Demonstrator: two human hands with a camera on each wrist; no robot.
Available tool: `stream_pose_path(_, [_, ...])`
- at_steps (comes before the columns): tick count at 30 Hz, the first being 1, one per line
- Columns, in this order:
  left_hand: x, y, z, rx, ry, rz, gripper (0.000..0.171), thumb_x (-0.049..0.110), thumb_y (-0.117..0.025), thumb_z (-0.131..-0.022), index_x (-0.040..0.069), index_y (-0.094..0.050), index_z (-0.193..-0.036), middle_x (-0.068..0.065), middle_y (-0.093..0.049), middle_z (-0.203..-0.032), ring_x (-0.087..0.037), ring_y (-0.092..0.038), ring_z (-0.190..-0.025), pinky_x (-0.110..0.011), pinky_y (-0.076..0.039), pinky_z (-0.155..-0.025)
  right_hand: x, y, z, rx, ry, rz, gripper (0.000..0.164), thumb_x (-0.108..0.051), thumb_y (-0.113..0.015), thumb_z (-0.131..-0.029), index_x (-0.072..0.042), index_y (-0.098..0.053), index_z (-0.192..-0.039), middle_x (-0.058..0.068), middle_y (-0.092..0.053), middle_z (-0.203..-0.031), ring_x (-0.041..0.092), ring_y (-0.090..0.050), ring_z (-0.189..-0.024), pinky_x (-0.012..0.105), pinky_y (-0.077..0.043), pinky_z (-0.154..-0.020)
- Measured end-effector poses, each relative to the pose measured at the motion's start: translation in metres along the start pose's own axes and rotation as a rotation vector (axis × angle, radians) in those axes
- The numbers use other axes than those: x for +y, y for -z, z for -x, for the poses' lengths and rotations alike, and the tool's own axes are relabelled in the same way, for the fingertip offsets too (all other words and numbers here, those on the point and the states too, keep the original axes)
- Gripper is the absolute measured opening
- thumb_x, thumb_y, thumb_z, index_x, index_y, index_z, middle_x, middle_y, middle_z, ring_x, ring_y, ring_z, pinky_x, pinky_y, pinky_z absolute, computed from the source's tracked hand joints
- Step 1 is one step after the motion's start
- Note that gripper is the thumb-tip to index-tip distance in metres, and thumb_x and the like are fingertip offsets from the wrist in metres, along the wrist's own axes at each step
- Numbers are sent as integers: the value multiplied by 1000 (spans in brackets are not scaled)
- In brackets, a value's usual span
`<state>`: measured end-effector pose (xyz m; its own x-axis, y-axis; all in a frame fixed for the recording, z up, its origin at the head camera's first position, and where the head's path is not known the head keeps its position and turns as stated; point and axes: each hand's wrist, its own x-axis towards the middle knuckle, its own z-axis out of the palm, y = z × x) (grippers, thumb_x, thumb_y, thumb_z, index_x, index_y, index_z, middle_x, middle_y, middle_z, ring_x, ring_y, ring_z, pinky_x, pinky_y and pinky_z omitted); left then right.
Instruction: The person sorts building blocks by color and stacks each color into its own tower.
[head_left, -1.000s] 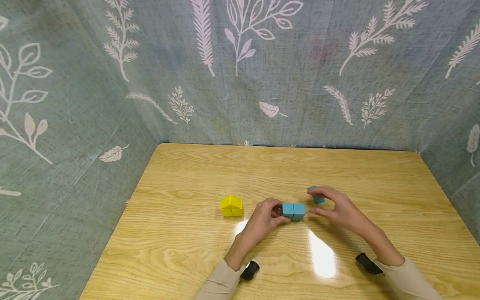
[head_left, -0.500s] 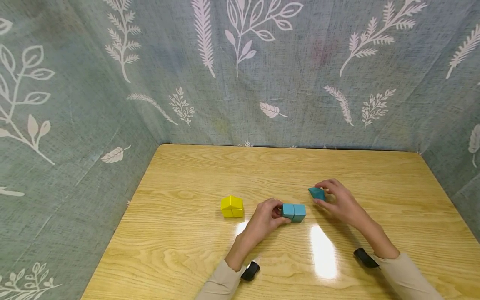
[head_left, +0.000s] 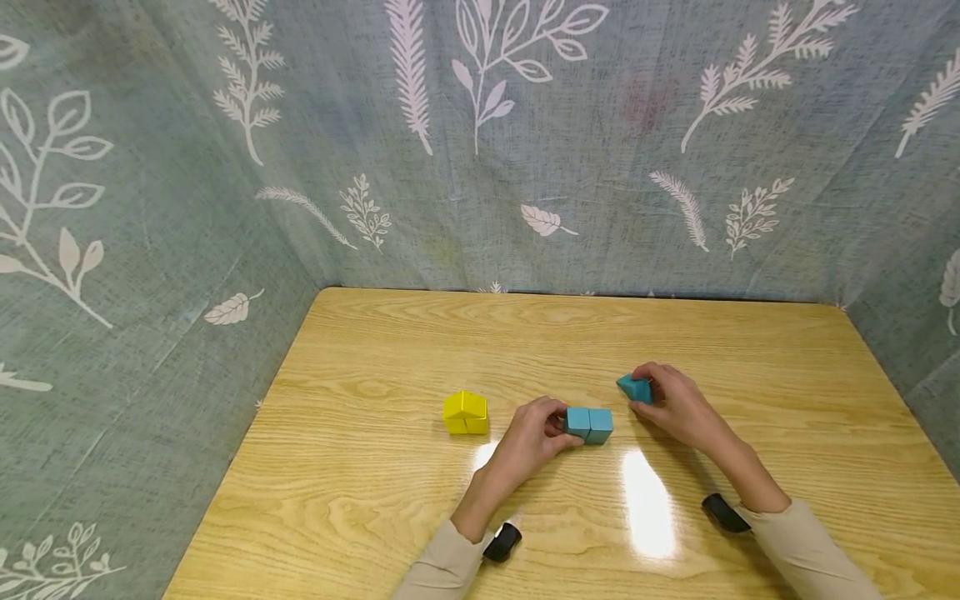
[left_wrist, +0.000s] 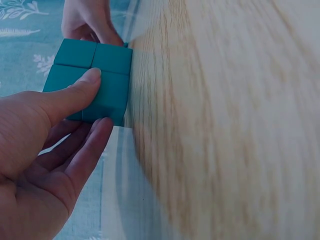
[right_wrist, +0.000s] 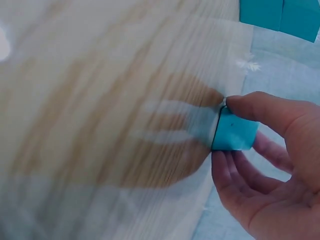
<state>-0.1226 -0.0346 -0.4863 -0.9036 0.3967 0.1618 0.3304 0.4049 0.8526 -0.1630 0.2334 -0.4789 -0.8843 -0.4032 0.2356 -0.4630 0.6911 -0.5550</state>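
Observation:
Joined blue blocks (head_left: 588,423) stand on the wooden table right of centre, and the left wrist view shows a seamed face of the blue blocks (left_wrist: 110,92). My left hand (head_left: 525,437) holds them at their left end, thumb on one side and fingers on the opposite side. Up and to the right, my right hand (head_left: 678,408) pinches a smaller pointed blue block (head_left: 634,388) between thumb and fingers. From the right wrist, this pointed block (right_wrist: 235,131) shows a flat square face low at the table surface; its far side is hidden by fingers.
Left of my left hand sits a small group of yellow blocks (head_left: 466,413) with a peaked top. The wooden table (head_left: 360,517) is bounded by a patterned cloth (head_left: 450,208) at the back and sides. Black wrist cameras (head_left: 501,542) sit on both wrists.
My right hand has closed its fingers on the pointed blue block, which has turned slightly so its tip points left. The left hand keeps its hold on the joined blocks.

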Motion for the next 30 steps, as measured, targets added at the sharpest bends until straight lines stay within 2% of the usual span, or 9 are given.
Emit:
stream_pose_path(6, [1,0,0,-4,12,2,30,1,-85,-83,-5,-70,-108,-12,-67,-98,-11,-66,-80,-12,-55,-70,-1,2,2,-32,-44,-122,36,10,-79,-84,6,-63,-116,22,-66,-110,36,-67,-94,44,-61,-77])
stream_pose_path(11, [0,0,0,-11,17,6,30,1,-84,-84,-5,-69,-108,-12,-67,-99,-8,-66,-80,-12,-56,-70,-3,4,4,-54,-91,-208,35,9,-77,-87,2,-64,-119,18,-66,-114,35,-66,-100,44,-61,-83])
stream_pose_path(15, [-1,0,0,-10,4,3,29,1,-84,-84,-6,-69,-108,-12,-67,-98,-11,-67,-80,-13,-56,-70,-7,8,5,-57,-96,-266,33,4,-78,-89,-1,-65,-119,15,-67,-114,33,-65,-100,41,-61,-84])
stream_pose_path(23, [1,1,0,-16,13,6,29,2,-84,-84,-6,-69,-108,-13,-67,-98,-12,-67,-82,-12,-56,-70,-16,15,3,-80,-60,-349,28,-7,-76,-94,-7,-67,-120,9,-68,-115,24,-66,-102,40,-60,-88])
stream_pose_path(30, [2,1,0,-16,10,35,27,0,-84,-84,-6,-69,-107,-13,-67,-98,-11,-67,-81,-12,-56,-70,-24,19,3,-88,28,-384,30,-5,-75,-95,-8,-68,-124,8,-69,-120,17,-67,-106,34,-59,-91])
